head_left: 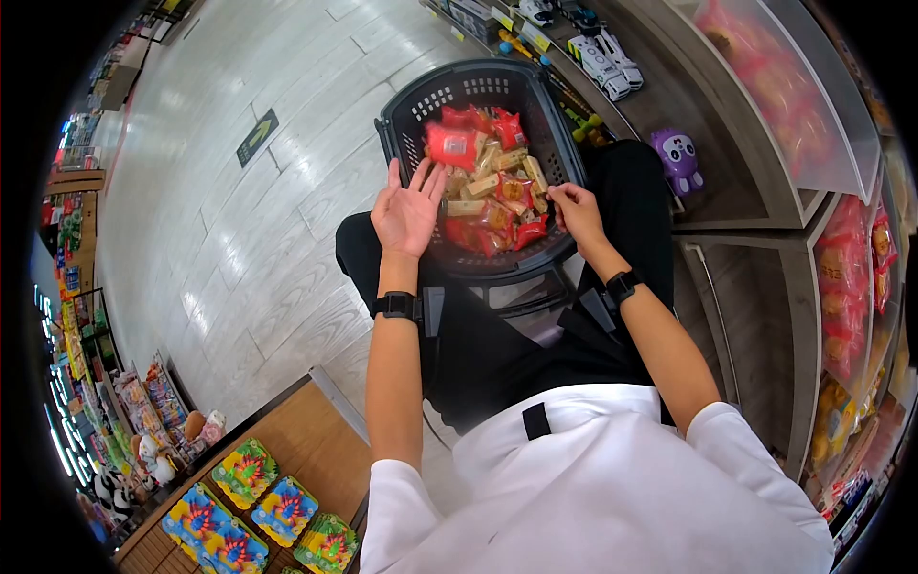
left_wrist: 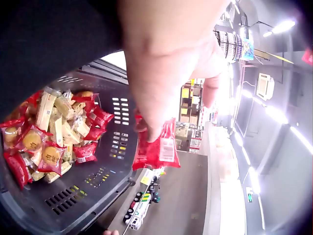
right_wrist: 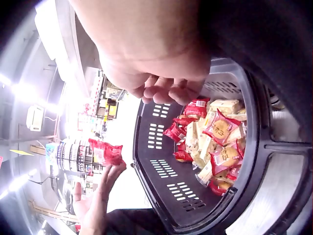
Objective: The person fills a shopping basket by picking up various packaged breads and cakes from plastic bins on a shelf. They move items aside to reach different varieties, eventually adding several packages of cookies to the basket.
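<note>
My left hand is turned palm up over the near left rim of the dark basket, fingers straight. Right at its fingertips is a red packet, blurred in the head view; the right wrist view shows this red packet above the fingertips, out over the rim. My right hand hangs at the basket's right rim, its fingers loosely curled with nothing visible in them. Inside the basket lie several pale wrapped bars and red-edged clear packets with round yellow biscuits.
The basket stands between my knees. Shelves at the right hold a white toy truck, a purple toy and bins of red packets. Colourful boxes lie on a low wooden stand at lower left. A floor arrow sign is at left.
</note>
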`<state>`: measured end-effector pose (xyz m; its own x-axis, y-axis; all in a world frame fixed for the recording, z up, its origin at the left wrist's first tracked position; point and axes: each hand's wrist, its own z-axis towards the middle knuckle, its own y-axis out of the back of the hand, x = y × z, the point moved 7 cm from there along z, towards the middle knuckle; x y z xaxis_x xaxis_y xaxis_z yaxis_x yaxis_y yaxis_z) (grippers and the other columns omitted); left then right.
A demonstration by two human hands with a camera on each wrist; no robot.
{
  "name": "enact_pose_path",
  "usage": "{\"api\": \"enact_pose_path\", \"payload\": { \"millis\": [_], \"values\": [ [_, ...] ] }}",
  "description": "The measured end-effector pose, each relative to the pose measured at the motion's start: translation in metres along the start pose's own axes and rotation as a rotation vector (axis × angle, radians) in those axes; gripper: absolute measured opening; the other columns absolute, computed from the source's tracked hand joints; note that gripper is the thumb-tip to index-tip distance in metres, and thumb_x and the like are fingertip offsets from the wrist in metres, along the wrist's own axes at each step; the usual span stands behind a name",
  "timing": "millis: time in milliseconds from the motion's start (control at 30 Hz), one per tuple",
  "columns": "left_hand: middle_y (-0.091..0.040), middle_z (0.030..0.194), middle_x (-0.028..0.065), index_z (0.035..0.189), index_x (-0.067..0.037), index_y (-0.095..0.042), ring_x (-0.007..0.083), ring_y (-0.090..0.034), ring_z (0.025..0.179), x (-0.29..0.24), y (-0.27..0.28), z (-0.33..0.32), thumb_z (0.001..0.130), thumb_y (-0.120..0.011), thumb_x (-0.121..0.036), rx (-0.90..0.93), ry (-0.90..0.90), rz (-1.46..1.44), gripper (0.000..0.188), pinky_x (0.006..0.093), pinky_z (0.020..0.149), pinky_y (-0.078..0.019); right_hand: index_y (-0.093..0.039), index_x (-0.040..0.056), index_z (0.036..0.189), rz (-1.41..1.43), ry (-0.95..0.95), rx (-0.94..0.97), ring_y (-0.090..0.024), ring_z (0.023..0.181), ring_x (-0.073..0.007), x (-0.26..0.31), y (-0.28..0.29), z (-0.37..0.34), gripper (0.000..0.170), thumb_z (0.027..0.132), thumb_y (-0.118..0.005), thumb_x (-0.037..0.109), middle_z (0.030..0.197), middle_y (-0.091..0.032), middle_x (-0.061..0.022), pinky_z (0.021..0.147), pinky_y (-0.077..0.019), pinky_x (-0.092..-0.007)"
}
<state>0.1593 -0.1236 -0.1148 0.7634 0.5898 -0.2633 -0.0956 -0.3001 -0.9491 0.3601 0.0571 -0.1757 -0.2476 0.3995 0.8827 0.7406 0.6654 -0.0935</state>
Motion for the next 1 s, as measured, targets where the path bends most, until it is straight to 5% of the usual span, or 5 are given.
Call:
{"api": "enact_pose_path", "payload": {
  "millis": [267,433,633,700,1000],
  "values": [
    [-0.027,0.152,0.0166,0.148,-0.017,-0.028,0.0366,-0.028,0.14,0.0,-0.002,-0.005,0.088,-0.055,-0.018,0.025,0.013,0.153,0.065,0.0521,0.115,-0.0243,-0.062,0.0084,0.084,0.066,-0.02,0.018,-0.045,0.048,-0.0052,0.031,0.004,-0.014,0.015,0.091,-0.062,0.022,0.061,-0.049,0.0042,0.043,-0.0328,-0.0203],
    [-0.032,0.152,0.0127,0.147,-0.018,-0.031,0.0317,-0.036,0.137,0.006,-0.005,-0.008,0.094,-0.045,-0.017,0.004,0.062,0.272,0.055,0.0463,0.11,-0.0327,-0.058,0.0049,0.093,0.189,0.137,0.244,-0.05,0.052,-0.008,0.179,0.017,-0.097,0.014,0.092,-0.061,0.018,0.064,-0.05,0.0014,0.046,-0.0374,-0.0224],
    [-0.041,0.147,0.0092,0.141,-0.017,-0.04,0.0275,-0.045,0.128,0.013,0.016,0.001,0.094,-0.051,-0.021,-0.002,0.107,0.321,0.049,0.0434,0.103,-0.0402,-0.063,0.0037,0.099,-0.351,0.35,0.323,-0.059,0.078,-0.0065,0.378,0.06,-0.231,0.017,0.086,-0.069,0.012,0.085,-0.064,-0.0006,0.07,-0.0479,-0.0214],
    [-0.045,0.143,0.0076,0.139,-0.016,-0.04,0.0254,-0.047,0.124,0.015,0.01,0.002,0.092,-0.053,-0.024,-0.031,0.098,0.372,0.049,0.041,0.101,-0.0407,-0.059,0.0016,0.101,-0.7,0.414,0.16,-0.062,0.086,-0.0133,0.429,0.098,-0.223,0.038,0.084,-0.068,0.035,0.092,-0.065,-0.0065,0.075,-0.0499,-0.0261],
    [-0.047,0.139,0.0065,0.137,-0.017,-0.041,0.0238,-0.048,0.121,0.013,0.012,0.003,0.09,-0.056,-0.025,-0.058,0.061,0.4,0.05,0.0394,0.097,-0.0421,-0.041,0.0024,0.137,-1.552,0.144,-0.182,-0.053,0.117,-0.028,0.483,0.277,-0.014,0.092,0.072,-0.072,0.06,0.127,-0.054,-0.0222,0.099,-0.0401,-0.0361]
  ]
}}
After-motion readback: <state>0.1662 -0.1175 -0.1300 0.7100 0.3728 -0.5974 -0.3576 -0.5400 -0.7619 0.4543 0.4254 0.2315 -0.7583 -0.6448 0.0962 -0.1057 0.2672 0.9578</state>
